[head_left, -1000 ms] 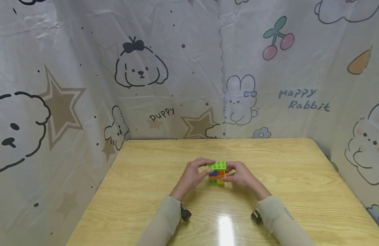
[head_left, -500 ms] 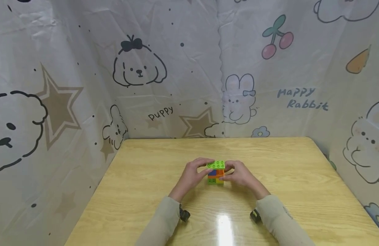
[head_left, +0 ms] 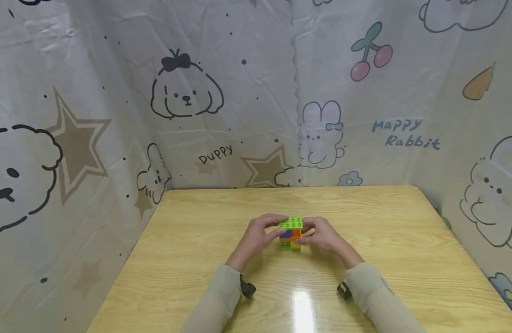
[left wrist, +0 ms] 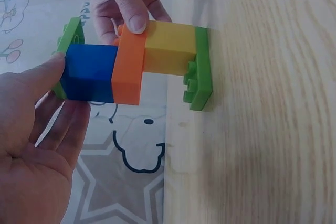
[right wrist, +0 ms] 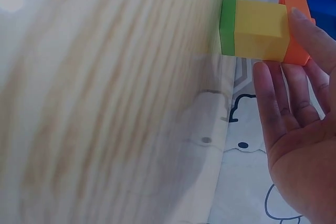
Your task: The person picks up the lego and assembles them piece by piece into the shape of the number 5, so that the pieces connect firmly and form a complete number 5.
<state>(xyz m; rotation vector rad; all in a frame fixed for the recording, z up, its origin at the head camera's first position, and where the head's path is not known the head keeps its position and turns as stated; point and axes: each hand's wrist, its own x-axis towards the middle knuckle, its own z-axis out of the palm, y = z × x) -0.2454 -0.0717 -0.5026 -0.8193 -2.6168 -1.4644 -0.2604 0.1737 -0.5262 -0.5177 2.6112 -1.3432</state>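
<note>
A small stack of toy building bricks stands at the middle of the table, between both hands. From the bottom up it has a green plate (left wrist: pixel 202 77), a yellow brick (left wrist: pixel 169 48), an orange plate (left wrist: pixel 128 72), a blue brick (left wrist: pixel 90 72) and a light green plate (head_left: pixel 291 224) on top. My left hand (head_left: pixel 258 237) pinches the top, its thumb where the light green plate meets the blue brick. With the thumb on the orange plate and fingers behind, my right hand (head_left: pixel 325 237) grips the middle of the stack. The left fingertips are partly hidden behind the bricks.
The wooden table (head_left: pixel 198 259) reaches to a patterned curtain (head_left: pixel 256 92) behind and at both sides. Each wrist carries a small black camera, such as the left one (head_left: pixel 248 290).
The head view has shifted slightly. Both hands keep the same hold on the brick stack, which shows no visible change.
</note>
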